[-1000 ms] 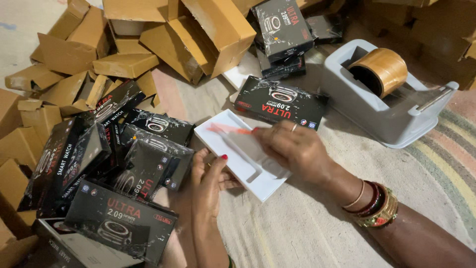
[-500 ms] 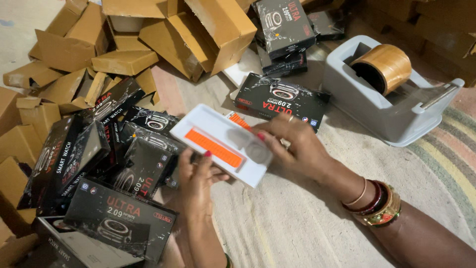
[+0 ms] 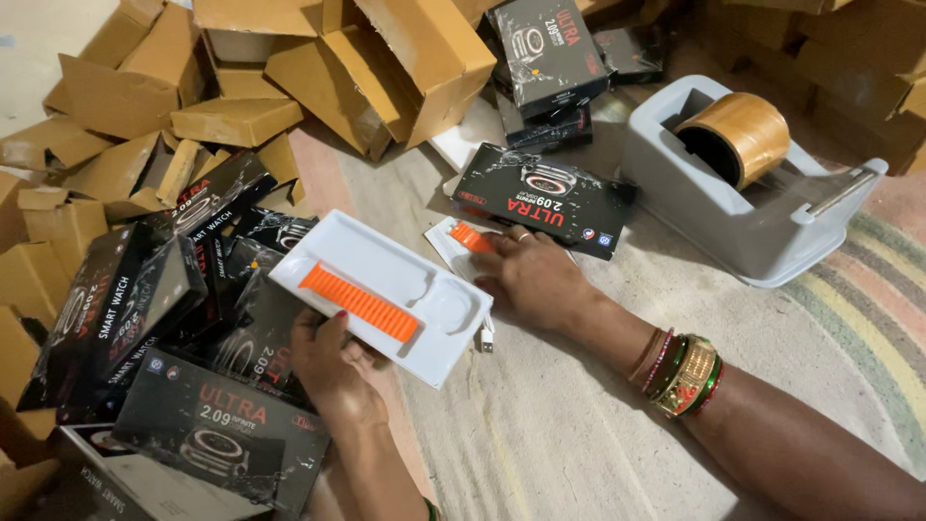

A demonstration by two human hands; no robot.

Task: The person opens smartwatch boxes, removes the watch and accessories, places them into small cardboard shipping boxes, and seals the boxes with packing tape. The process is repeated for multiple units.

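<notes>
Beyond my right hand, the grey tape dispenser [image 3: 762, 217] stands on the rug [image 3: 579, 425] with its brown tape roll [image 3: 741, 135] upright in the cradle. Just past my right fingertips lies a flat black product box [image 3: 545, 198]. To the outside of my left hand a heap of like black boxes [image 3: 164, 318] is piled, and farther off past them sit plain cardboard cartons [image 3: 289, 87].

My left hand [image 3: 333, 362] holds the white plastic tray [image 3: 386, 294] from beneath its near edge, thumb up on the rim, fingers curled under; the grip is closed on the tray. The tray is an oblong, its long axis running from up and away on my left side down toward my right hand, tipped slightly. In its long slot lies an orange strap [image 3: 359, 302], set along that same axis; the round recess beside it sits at the end nearer my right hand.

My right hand [image 3: 531, 280] lies palm down on the rug, forearm coming in from the far right with bangles [image 3: 685, 374] at the wrist. Its fingers rest on a second orange strap [image 3: 473, 237] lying on a white card [image 3: 453, 246]; I cannot tell whether they pinch it or merely press on it. A small white cable plug [image 3: 487, 338] lies between my hands, below the tray's corner.
</notes>
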